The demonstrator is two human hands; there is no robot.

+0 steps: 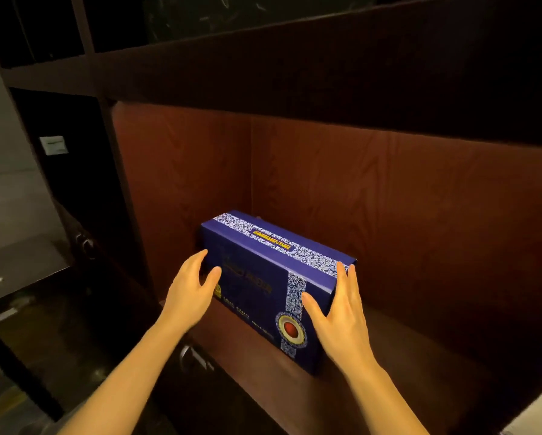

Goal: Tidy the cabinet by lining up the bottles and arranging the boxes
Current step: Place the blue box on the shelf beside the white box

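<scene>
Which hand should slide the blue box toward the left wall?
Probably the right hand: it lies flat on the right end of the box; the left hand sits toward the wall.

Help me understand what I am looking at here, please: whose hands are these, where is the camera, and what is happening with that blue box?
There is no machine here. A person is working with bare hands, and the single picture comes from a camera worn on their head, looking forward and down. That is why both arms reach in from the bottom edge.

In front of them is a dark wooden cabinet. On its shelf stands a blue box with a patterned white band. The left hand lies against the box's left end and the right hand against its right end, fingers fairly straight. The box appears to rest on the shelf, clasped between the palms rather than lifted.
</scene>
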